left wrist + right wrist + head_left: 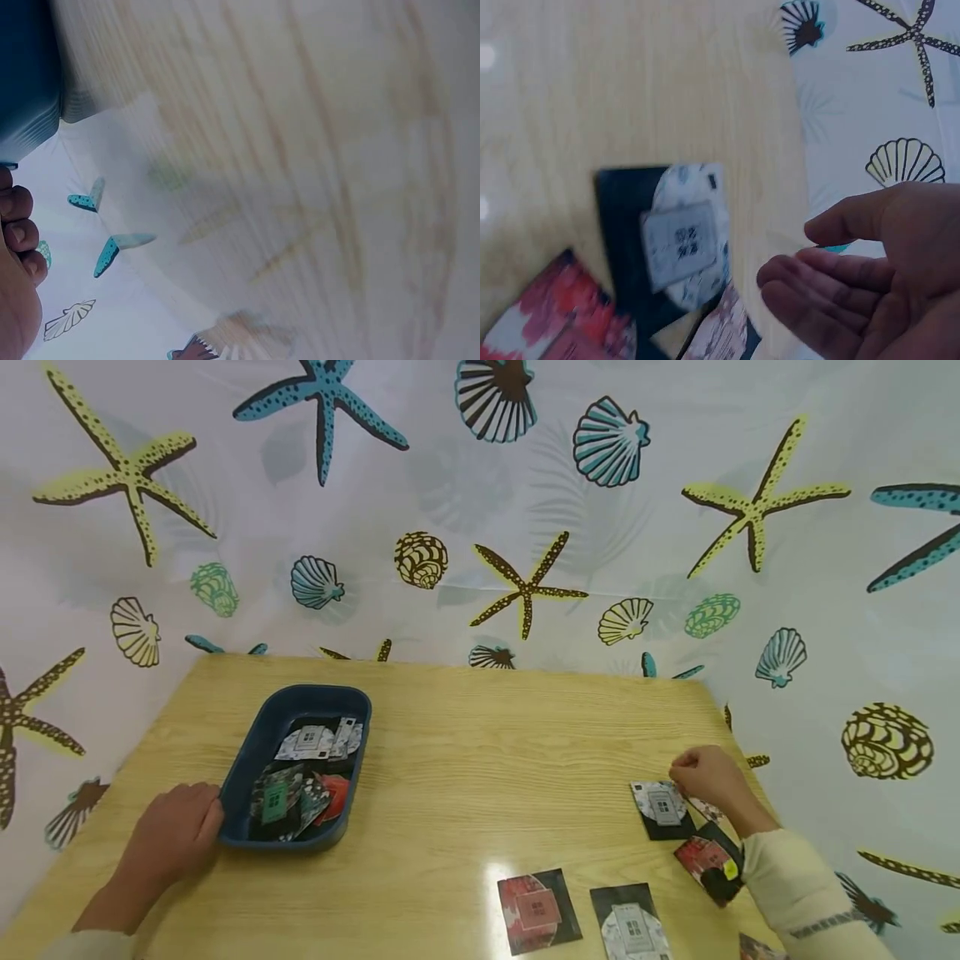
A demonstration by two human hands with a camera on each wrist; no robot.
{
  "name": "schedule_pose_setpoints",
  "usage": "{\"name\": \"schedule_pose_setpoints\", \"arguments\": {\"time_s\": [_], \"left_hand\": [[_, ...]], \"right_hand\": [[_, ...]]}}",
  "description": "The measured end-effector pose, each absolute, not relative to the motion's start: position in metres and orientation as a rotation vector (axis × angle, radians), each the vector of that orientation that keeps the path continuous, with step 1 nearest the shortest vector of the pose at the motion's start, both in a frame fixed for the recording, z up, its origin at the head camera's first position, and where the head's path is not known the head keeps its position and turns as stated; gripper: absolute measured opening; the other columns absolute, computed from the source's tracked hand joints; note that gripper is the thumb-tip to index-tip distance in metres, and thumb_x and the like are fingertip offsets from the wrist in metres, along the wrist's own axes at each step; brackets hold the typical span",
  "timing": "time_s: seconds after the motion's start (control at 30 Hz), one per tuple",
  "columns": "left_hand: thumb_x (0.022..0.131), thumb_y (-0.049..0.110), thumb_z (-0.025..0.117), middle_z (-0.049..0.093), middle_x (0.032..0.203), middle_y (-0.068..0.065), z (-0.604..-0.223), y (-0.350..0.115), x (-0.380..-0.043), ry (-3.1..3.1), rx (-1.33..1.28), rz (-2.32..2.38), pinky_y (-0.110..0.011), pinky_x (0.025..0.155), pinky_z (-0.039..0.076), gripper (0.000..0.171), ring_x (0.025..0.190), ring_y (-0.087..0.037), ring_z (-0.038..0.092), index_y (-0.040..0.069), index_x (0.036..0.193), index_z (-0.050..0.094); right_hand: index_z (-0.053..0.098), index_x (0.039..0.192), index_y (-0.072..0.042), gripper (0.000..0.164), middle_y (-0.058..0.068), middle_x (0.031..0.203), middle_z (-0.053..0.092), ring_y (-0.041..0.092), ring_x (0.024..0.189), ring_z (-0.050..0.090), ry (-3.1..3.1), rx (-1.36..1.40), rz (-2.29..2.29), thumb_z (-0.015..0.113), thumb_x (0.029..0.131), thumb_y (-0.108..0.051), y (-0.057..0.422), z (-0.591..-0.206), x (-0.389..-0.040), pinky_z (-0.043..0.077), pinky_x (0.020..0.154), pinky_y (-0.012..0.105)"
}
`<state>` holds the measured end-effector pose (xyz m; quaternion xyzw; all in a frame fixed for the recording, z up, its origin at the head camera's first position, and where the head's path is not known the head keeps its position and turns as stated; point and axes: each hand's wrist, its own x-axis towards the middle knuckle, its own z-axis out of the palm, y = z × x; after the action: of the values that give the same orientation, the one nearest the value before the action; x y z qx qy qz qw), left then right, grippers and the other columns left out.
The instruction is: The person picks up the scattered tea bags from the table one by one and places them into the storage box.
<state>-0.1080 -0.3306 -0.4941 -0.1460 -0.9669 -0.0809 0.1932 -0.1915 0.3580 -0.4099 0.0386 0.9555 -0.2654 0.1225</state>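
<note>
My left hand (171,828) grips the near left rim of a dark blue plastic tub (231,806); in the left wrist view its curled fingers (21,234) show at the tub's edge. Inside the tub lie several flat packets, among them a black one with a green label (274,803). Over the table's right side hovers my right hand (712,777), fingers loosely bent, with no object visible between thumb and fingertips. Just left of it is a black and white packet (681,244). A floral packet (721,330) lies partly under that hand, and a red and black packet (708,862) is nearer me.
Toward the front of the wooden table (450,735) lie a red packet (537,910) and another black and white packet (633,927). A further packet (757,948) is partly hidden by the right sleeve. Behind hangs a white cloth (360,518) printed with shells and starfish.
</note>
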Motion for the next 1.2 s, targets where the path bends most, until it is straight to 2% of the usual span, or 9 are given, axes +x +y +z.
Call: {"name": "schedule_pose_setpoints", "arguments": {"time_s": [0.13, 0.33, 0.5, 0.57, 0.6, 0.77, 0.87, 1.07, 1.2], "left_hand": [[0.096, 0.006, 0.045, 0.029, 0.062, 0.006, -0.495, -0.331, -0.110, -2.711, -0.429, -0.195, -0.026, 0.058, 0.020, 0.033, 0.058, -0.011, 0.021, 0.017, 0.066, 0.037], [0.095, 0.007, 0.046, 0.030, 0.061, 0.005, -0.492, -0.335, -0.109, -2.717, -0.432, -0.156, -0.027, 0.057, 0.020, 0.033, 0.057, -0.012, 0.023, 0.017, 0.066, 0.037], [0.096, 0.007, 0.045, 0.029, 0.061, 0.005, -0.490, -0.335, -0.108, -2.728, -0.424, -0.147, -0.026, 0.057, 0.019, 0.033, 0.057, -0.012, 0.022, 0.017, 0.066, 0.036], [0.096, 0.008, 0.045, 0.029, 0.062, 0.005, -0.490, -0.333, -0.108, -2.746, -0.415, -0.149, -0.026, 0.058, 0.019, 0.032, 0.058, -0.013, 0.022, 0.017, 0.066, 0.036], [0.097, 0.008, 0.045, 0.030, 0.062, 0.005, -0.490, -0.333, -0.107, -2.754, -0.413, -0.152, -0.026, 0.058, 0.019, 0.032, 0.058, -0.013, 0.022, 0.017, 0.067, 0.036], [0.096, 0.007, 0.046, 0.029, 0.063, 0.005, -0.489, -0.330, -0.108, -2.730, -0.418, -0.181, -0.026, 0.059, 0.020, 0.032, 0.058, -0.011, 0.022, 0.017, 0.067, 0.037], [0.095, 0.007, 0.046, 0.029, 0.062, 0.005, -0.488, -0.329, -0.108, -2.709, -0.412, -0.186, -0.026, 0.058, 0.019, 0.032, 0.057, -0.012, 0.022, 0.017, 0.066, 0.037], [0.096, 0.007, 0.044, 0.030, 0.063, 0.005, -0.490, -0.330, -0.110, -2.716, -0.406, -0.201, -0.026, 0.058, 0.019, 0.030, 0.058, -0.011, 0.023, 0.016, 0.068, 0.038], [0.095, 0.007, 0.046, 0.029, 0.062, 0.006, -0.492, -0.330, -0.109, -2.712, -0.420, -0.193, -0.026, 0.057, 0.018, 0.030, 0.057, -0.011, 0.022, 0.016, 0.067, 0.038]], "right_hand": [[0.051, 0.054, -0.016, 0.041, -0.006, 0.048, 0.041, 0.010, 0.047, 0.038, 2.795, 0.090, -0.507, 0.058, 0.094, -0.024, 0.380, -0.426, -0.174, 0.035, 0.052, 0.029], [0.040, 0.054, -0.020, 0.050, -0.007, 0.052, 0.033, 0.008, 0.045, 0.033, 2.713, 0.103, -0.450, 0.066, 0.090, -0.043, 0.373, -0.443, -0.174, 0.036, 0.050, 0.028], [0.056, 0.073, -0.003, 0.048, 0.012, 0.068, 0.054, 0.025, 0.059, 0.053, 2.735, 0.079, -0.377, 0.073, 0.085, -0.045, 0.360, -0.448, -0.182, 0.040, 0.057, 0.033], [0.060, 0.092, 0.008, 0.051, 0.020, 0.080, 0.060, 0.031, 0.071, 0.059, 2.737, 0.098, -0.414, 0.076, 0.083, -0.040, 0.354, -0.447, -0.185, 0.044, 0.062, 0.037], [0.058, 0.095, 0.009, 0.051, 0.020, 0.080, 0.059, 0.031, 0.070, 0.058, 2.723, 0.118, -0.451, 0.078, 0.083, -0.037, 0.351, -0.447, -0.186, 0.047, 0.063, 0.039], [0.032, 0.140, 0.019, 0.087, 0.044, 0.131, 0.045, 0.054, 0.115, 0.052, 2.722, 0.039, -0.535, 0.080, 0.082, -0.024, 0.338, -0.443, -0.195, 0.047, 0.092, 0.058], [0.029, 0.143, 0.017, 0.089, 0.042, 0.134, 0.045, 0.054, 0.119, 0.051, 2.717, 0.020, -0.560, 0.080, 0.082, -0.023, 0.333, -0.445, -0.198, 0.047, 0.094, 0.059], [0.044, 0.134, 0.014, 0.063, 0.034, 0.122, 0.054, 0.041, 0.101, 0.057, 2.742, -0.030, -0.631, 0.071, 0.090, -0.021, 0.330, -0.452, -0.200, 0.049, 0.081, 0.049], [0.045, 0.134, 0.015, 0.051, 0.036, 0.124, 0.055, 0.043, 0.105, 0.060, 2.709, -0.073, -0.768, 0.063, 0.095, -0.013, 0.329, -0.453, -0.201, 0.051, 0.083, 0.048]]}}
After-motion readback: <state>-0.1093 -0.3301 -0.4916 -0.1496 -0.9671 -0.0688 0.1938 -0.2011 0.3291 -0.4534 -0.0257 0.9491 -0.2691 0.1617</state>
